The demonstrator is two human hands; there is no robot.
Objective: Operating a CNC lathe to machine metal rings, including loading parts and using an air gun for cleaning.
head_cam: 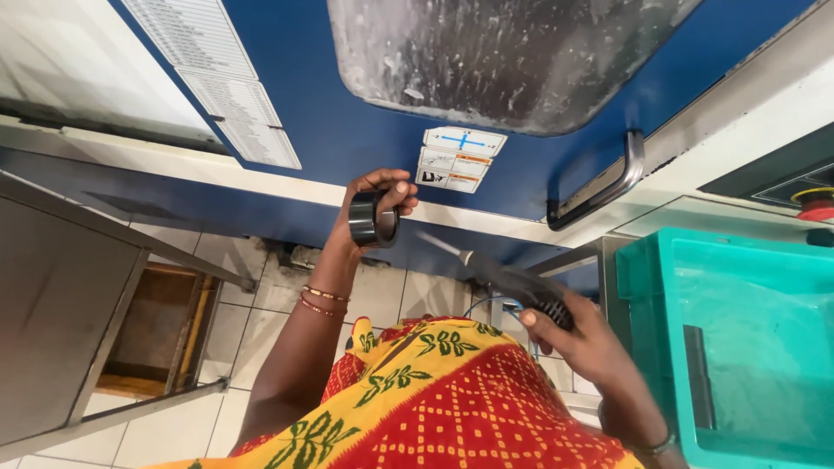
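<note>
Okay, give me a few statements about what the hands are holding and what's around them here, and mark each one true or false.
1. The left hand holds a dark metal ring. True.
2. The right hand is empty. False: it grips a black air blow gun whose thin nozzle points toward the ring.
3. A teal plastic crate stands at the person's right. True.
4. The machine door behind the hands is red. False: it is blue, with a metal handle.
5. Bangles sit on the left wrist. True.
</note>
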